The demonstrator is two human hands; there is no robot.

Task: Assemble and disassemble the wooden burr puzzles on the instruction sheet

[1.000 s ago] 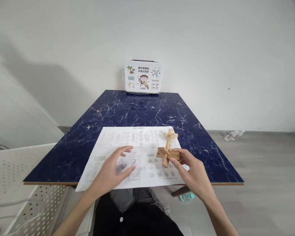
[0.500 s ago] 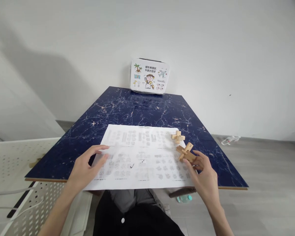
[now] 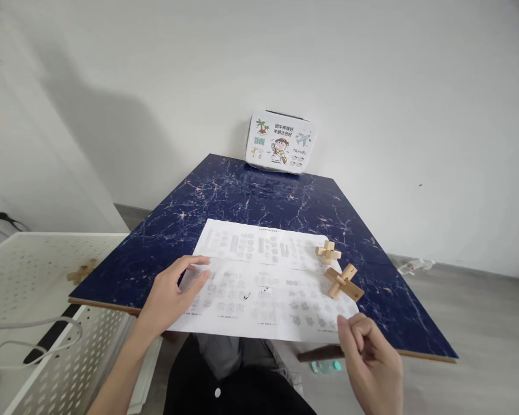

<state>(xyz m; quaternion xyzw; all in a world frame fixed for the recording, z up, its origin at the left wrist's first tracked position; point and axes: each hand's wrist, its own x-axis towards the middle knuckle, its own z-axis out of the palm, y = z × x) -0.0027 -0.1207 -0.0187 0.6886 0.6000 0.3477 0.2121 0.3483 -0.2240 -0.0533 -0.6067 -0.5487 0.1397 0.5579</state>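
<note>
A printed sheet of paper [image 3: 242, 276] with rows of small diagrams lies on the table's near part. My left hand [image 3: 173, 291] rests at its left edge, thumb and fingers apart, holding nothing. At the lower right corner of the sheet is my right hand [image 3: 369, 360], closed with curled fingers; whatever may be inside is hidden. Just beyond it a wooden interlocking puzzle [image 3: 343, 282], with crossed flat and round pieces, sits partly on the paper's right edge. Behind that stands a smaller, paler wooden burr puzzle [image 3: 328, 252].
The dark blue marbled table [image 3: 259, 196] reaches to the wall. A white case [image 3: 280, 141] with cartoon prints stands at its far edge. On the left a white perforated surface [image 3: 38, 259] holds cables [image 3: 64, 323] and a wooden piece [image 3: 82, 271]. A bottle [image 3: 326, 366] lies on the floor.
My right hand has let go of the larger wooden puzzle, drawn back toward me and closed. The puzzle stays on the paper's edge. My left hand keeps its place; the view has shifted slightly.
</note>
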